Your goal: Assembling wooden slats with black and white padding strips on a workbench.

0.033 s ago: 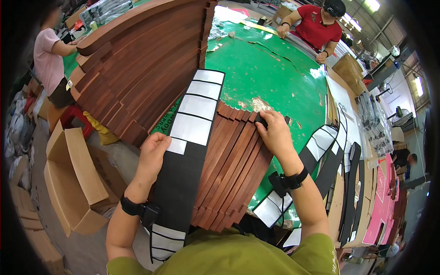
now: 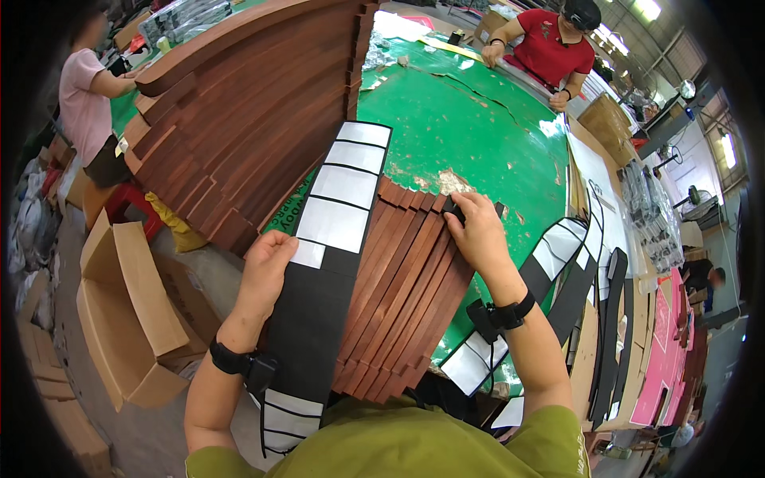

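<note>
A long black sheet [image 2: 311, 319] with white rectangular patches [image 2: 337, 183] lies slantwise over the left side of a row of reddish-brown wooden slats [image 2: 398, 295]. At the sheet's left edge, beside the lowest white patch of the upper group, my left hand [image 2: 267, 267] is closed, thumb and forefinger pinched together. What exactly lies between those fingertips is hard to make out. My right hand [image 2: 478, 231] rests at the far end of the slats, fingers bent over a small black piece [image 2: 453, 209] on a slat end. Both wrists wear black bands with small devices.
A tall stack of curved wooden parts [image 2: 255, 103] rises at the left on the green table [image 2: 470, 119]. An open cardboard box [image 2: 127, 319] stands below it. More black strips with white patches [image 2: 558, 247] lie at the right. Co-workers [image 2: 550, 48] are at the back right and far left.
</note>
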A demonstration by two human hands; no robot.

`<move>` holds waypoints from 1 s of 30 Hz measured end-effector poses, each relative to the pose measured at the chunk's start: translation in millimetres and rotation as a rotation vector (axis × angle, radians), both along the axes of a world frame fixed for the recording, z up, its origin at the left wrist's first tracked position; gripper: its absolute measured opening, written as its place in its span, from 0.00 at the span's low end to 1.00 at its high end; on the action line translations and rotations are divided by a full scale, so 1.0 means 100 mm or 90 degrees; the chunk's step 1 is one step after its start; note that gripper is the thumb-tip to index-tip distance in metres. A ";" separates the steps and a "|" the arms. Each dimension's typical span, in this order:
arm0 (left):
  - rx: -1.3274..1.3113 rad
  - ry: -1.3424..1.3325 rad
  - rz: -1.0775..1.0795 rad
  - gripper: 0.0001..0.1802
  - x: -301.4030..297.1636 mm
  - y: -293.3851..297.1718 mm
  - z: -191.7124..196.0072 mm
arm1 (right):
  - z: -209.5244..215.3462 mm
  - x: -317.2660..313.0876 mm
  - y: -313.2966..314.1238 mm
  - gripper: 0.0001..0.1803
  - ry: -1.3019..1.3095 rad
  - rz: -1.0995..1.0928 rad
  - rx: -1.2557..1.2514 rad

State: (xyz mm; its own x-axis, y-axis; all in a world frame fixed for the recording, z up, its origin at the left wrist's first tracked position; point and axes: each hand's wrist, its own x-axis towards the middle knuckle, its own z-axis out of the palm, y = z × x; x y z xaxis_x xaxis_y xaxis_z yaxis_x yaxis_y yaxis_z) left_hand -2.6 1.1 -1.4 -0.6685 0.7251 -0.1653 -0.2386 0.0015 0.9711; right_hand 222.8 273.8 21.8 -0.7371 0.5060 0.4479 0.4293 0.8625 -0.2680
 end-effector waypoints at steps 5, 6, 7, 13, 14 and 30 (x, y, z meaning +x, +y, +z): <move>-0.001 -0.008 -0.011 0.08 0.01 -0.01 0.03 | -0.01 0.01 -0.01 0.25 -0.021 -0.003 -0.019; -0.001 -0.004 -0.014 0.08 0.01 -0.01 0.03 | -0.02 0.00 -0.02 0.25 -0.021 -0.002 -0.020; -0.001 0.001 -0.017 0.08 0.01 -0.02 0.04 | -0.06 -0.02 -0.02 0.26 0.032 -0.013 -0.017; 0.000 -0.009 -0.015 0.07 0.01 -0.03 0.07 | -0.05 0.01 0.04 0.27 0.002 0.035 -0.013; 0.000 -0.008 -0.013 0.07 0.01 -0.03 0.08 | -0.01 0.02 0.04 0.26 0.004 0.025 -0.030; -0.006 -0.059 -0.231 0.10 0.20 -0.18 0.46 | 0.21 0.03 -0.21 0.25 0.089 0.073 -0.049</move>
